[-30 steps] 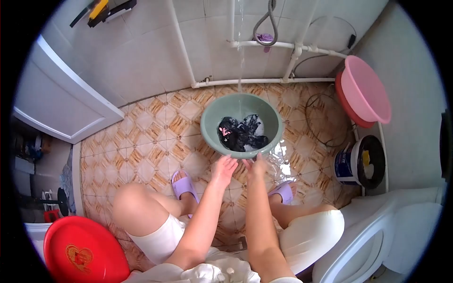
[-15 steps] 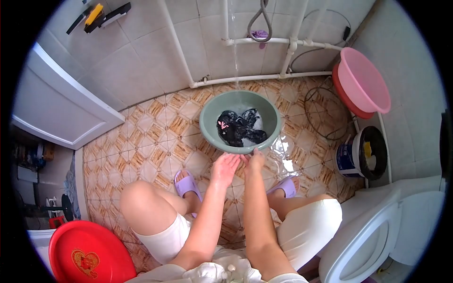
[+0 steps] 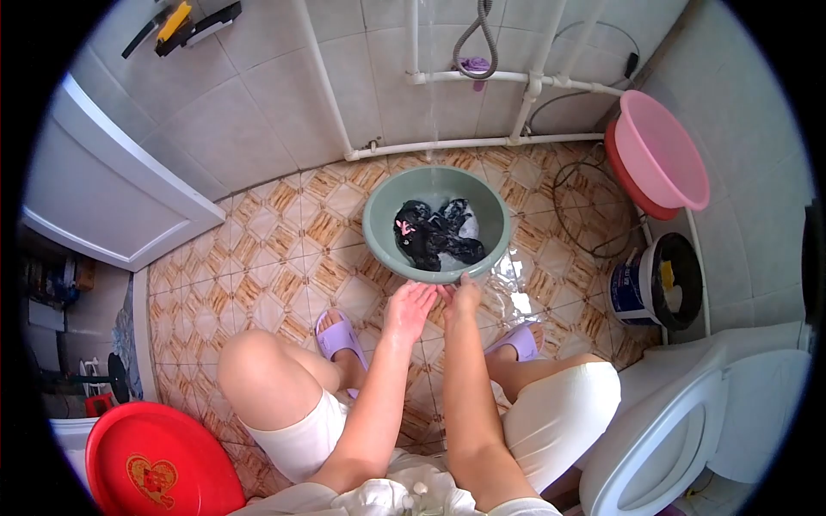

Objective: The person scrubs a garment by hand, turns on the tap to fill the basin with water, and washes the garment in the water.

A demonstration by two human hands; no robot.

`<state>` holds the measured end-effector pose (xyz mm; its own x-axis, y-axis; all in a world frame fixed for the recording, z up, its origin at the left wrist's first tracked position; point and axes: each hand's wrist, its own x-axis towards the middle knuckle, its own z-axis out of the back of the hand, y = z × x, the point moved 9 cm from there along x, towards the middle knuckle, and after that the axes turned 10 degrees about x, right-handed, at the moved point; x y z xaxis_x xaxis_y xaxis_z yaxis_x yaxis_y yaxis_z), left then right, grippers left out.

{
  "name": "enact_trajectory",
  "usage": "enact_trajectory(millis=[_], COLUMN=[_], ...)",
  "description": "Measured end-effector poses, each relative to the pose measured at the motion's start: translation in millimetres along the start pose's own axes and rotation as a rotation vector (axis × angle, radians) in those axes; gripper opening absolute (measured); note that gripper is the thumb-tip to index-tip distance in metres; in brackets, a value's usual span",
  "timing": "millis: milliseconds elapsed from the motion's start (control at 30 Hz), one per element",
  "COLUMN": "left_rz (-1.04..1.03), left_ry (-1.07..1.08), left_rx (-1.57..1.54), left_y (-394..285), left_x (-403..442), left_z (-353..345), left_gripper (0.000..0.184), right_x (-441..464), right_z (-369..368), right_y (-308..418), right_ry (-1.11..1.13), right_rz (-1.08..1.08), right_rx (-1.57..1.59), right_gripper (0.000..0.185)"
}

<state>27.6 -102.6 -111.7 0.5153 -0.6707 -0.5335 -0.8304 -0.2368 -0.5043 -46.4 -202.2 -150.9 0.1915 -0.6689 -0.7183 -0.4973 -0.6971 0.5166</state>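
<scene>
A green plastic basin (image 3: 379, 241) sits on the tiled floor under a thin stream of falling water. In it lies a wet black garment (image 3: 434, 234) with a small pink bow, in shallow, slightly sudsy water. My left hand (image 3: 409, 308) is palm up with fingers stretched out, their tips at the basin's near rim. Beside it, my right hand (image 3: 464, 297) grips that rim, thumb on top and the other fingers partly hidden below.
A red basin (image 3: 194, 447) is at lower left, near a white door (image 3: 120, 189). On the right are a pink basin (image 3: 658, 150), a paint bucket (image 3: 637, 288) and a white toilet (image 3: 662, 447). Water pipes (image 3: 473, 142) and a looped hose (image 3: 564, 211) line the back.
The view has shifted very slightly. Both hands keep their places at the basin's rim, and water is still falling into it.
</scene>
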Motion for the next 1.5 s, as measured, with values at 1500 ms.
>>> enact_trajectory(millis=[1500], left_rz=[0.014], left_ry=[-0.082], left_rx=[-0.05], left_y=[19.3], left_x=[11.1], left_z=[13.7], left_gripper=[0.031], right_x=[4.5], right_z=[10.3], right_y=[13.1], right_ry=[-0.001], right_rz=[0.153], right_rx=[-0.24], right_gripper=[0.031])
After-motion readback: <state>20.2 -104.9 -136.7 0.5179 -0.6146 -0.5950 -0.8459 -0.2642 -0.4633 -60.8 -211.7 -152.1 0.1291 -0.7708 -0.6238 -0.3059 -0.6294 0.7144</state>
